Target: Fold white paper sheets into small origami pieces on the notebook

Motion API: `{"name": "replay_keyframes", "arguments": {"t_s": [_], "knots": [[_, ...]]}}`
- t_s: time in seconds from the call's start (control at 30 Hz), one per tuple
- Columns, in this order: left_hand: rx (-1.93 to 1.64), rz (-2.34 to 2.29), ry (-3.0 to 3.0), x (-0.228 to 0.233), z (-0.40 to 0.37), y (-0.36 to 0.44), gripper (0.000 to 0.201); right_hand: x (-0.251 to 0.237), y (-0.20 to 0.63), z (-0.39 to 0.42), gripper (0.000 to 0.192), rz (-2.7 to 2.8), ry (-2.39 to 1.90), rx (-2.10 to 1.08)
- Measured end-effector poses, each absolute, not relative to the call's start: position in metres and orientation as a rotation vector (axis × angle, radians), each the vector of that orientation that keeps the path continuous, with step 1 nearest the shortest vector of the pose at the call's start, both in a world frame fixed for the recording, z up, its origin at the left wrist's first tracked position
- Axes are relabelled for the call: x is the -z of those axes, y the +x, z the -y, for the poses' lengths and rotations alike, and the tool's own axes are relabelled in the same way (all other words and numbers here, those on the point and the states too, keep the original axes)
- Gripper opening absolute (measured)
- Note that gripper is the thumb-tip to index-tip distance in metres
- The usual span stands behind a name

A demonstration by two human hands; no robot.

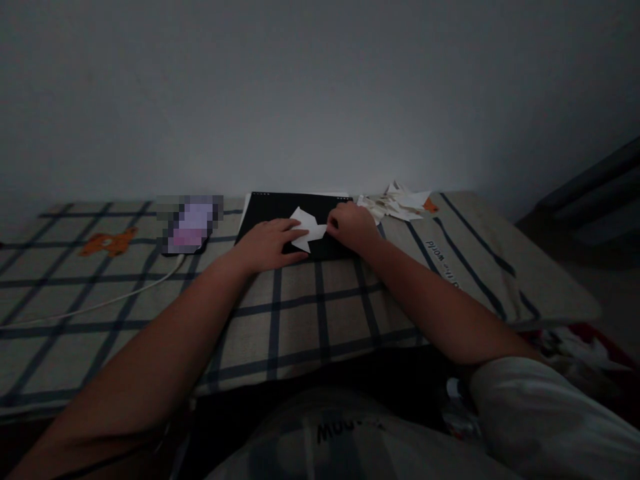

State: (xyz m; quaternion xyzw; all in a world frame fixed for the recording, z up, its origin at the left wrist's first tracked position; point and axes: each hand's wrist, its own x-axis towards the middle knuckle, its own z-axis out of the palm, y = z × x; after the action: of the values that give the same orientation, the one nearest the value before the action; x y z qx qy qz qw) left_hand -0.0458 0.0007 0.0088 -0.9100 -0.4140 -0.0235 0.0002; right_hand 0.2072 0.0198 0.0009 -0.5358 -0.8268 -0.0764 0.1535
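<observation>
A white folded paper [306,225] with pointed corners lies on a black notebook [265,208] in the middle of the table. My left hand [270,245] rests over the paper's left side, fingers stretched out and thumb apart, lightly holding it down. At the paper's right tip, my right hand [350,225] has its fingers closed in a pinch. The fingertips of that hand are partly hidden, and the tip of the paper runs up to them. White sheet edges show behind the notebook.
Several folded white papers [397,201] are heaped right of the notebook, near the wall. To the left lies a phone [190,227], its screen blurred, with a white cable [145,288] crossing the checked tablecloth [300,317]. A red container with pale scraps stands below the table's right edge.
</observation>
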Motion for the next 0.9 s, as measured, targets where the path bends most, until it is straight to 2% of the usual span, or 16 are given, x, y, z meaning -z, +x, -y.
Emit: {"name": "replay_keyframes", "arguments": {"t_s": [0.13,0.27,0.6,0.9], "knots": [[0.066,1.297,-2.856,-0.009,0.000,-0.045,0.069,-0.007,0.210,-0.019,0.030,2.402,-1.248,0.250],[0.021,1.329,-2.834,-0.011,0.002,-0.042,0.069,-0.012,0.205,-0.013,0.027,2.692,-1.008,0.260],[-0.004,1.329,-2.879,-0.015,0.000,-0.044,0.069,-0.006,0.205,-0.018,0.028,2.785,-1.076,0.082],[0.021,1.346,-2.885,-0.012,0.000,-0.044,0.073,-0.003,0.203,-0.015,0.036,2.834,-1.084,0.158]]}}
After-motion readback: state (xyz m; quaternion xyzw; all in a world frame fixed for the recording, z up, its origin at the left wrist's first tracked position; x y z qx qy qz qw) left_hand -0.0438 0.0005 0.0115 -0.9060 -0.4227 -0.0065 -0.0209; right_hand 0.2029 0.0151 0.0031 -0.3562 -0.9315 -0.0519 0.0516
